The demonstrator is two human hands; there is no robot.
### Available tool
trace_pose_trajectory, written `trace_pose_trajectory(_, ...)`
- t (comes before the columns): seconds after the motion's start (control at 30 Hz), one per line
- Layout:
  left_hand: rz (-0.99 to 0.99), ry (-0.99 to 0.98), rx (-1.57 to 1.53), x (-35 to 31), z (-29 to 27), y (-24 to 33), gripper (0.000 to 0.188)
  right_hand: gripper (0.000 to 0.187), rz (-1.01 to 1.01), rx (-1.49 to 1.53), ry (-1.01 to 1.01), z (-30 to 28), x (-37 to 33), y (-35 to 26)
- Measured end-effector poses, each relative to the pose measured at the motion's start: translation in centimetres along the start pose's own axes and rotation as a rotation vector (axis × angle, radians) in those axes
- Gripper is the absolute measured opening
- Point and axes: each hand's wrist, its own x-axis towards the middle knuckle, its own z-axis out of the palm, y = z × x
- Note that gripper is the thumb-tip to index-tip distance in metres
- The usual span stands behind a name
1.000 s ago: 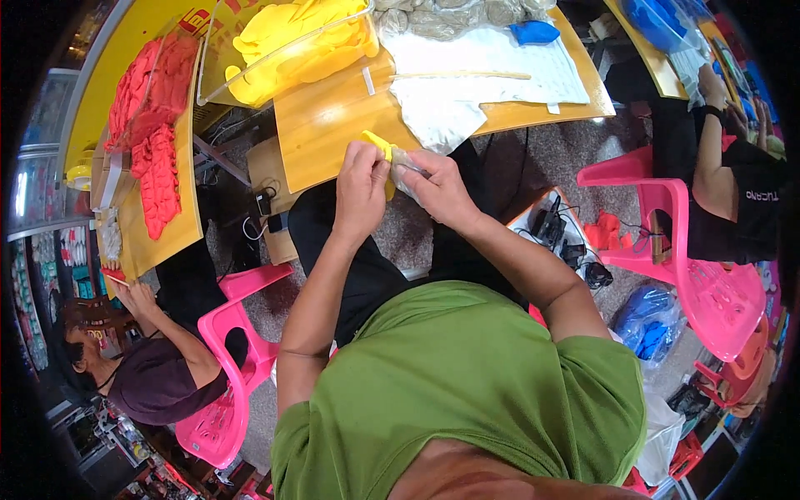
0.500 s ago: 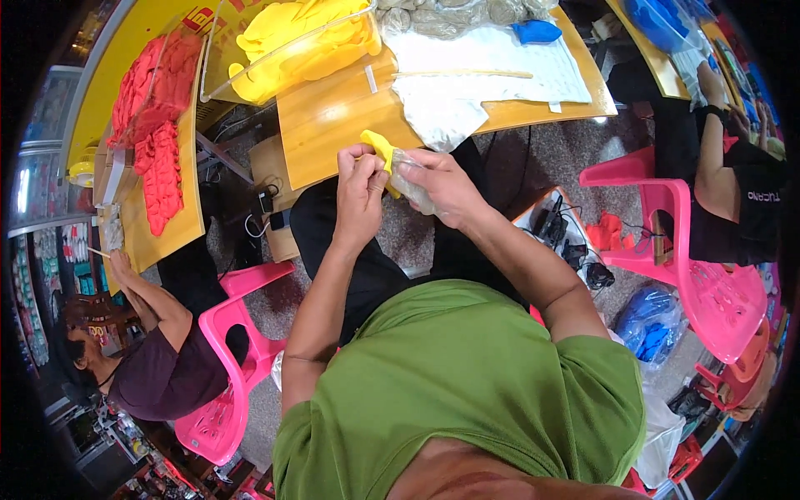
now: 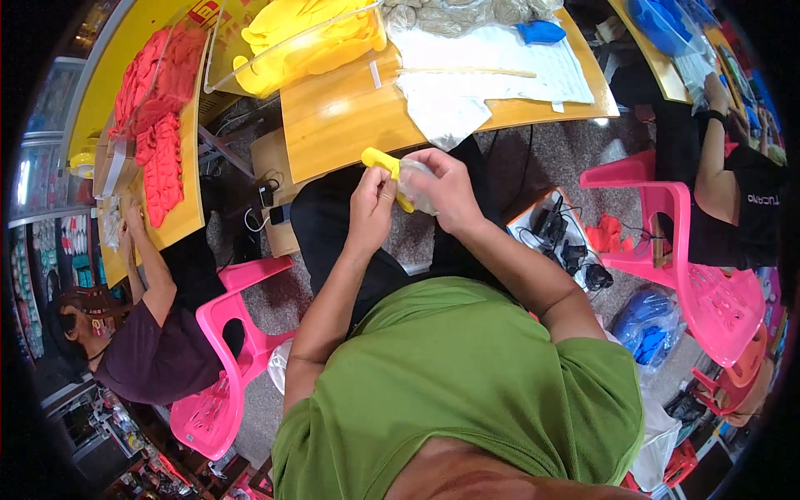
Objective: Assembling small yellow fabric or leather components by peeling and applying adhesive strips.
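Note:
Above my lap, my left hand pinches a soft yellow piece, whose rounded end sticks up past the fingers. My right hand is closed around a crumpled, greyish see-through wad pressed against the yellow piece. A bit of yellow also shows below the wad. Whether the wad lies inside or around the yellow piece, I cannot tell. Ahead, a clear bin on the wooden table is heaped with similar yellow pieces.
A white cloth with a thin stick covers part of the table; grey bundles and a blue piece lie behind. Red pieces fill the left table. People sit on pink chairs either side. A cable box stands right.
The yellow piece now stands straighter, its end rounder and more exposed. My right hand has turned over the wad. The person at left has shifted their hands nearer the table.

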Motion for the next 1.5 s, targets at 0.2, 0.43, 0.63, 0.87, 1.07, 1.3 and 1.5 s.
trace_pose_trajectory(0.2, -0.080, 0.045, -0.136, -0.2, -0.6, 0.9, 0.013, 0.025, -0.625, -0.737, -0.222, -0.7, -0.8, 0.0)
trace_pose_trajectory(0.43, 0.012, -0.085, 0.248, -1.0, -0.2, 2.9, 0.015, 0.015, -0.589, -0.729, -0.064, -0.7, 0.1, 0.9)
trace_pose_trajectory(0.63, 0.062, -0.014, 0.266, -1.6, 0.2, 2.2, 0.013, 0.014, 0.115, -0.159, 0.100, 0.1, -0.1, 0.2)
trace_pose_trajectory(0.87, -0.027, 0.280, -0.532, -1.3, 1.0, 1.8, 0.024, 0.018, 0.168, 0.013, -0.062, 0.1, -1.1, -1.1)
trace_pose_trajectory(1.07, -0.138, 0.385, -0.595, -0.9, 0.8, 1.7, 0.014, 0.018, 0.174, 0.200, -0.147, 0.0, -1.5, -0.3)
trace_pose_trajectory(1.3, -0.051, 0.511, -0.533, -1.0, 1.8, 1.1, 0.013, 0.019, 0.326, 0.536, -0.010, 1.1, -2.3, 0.2)
trace_pose_trajectory(1.5, -0.070, 0.548, -0.662, -1.5, 2.4, 1.1, 0.014, 0.018, 0.229, 0.482, 0.051, 2.2, -2.2, 0.4)
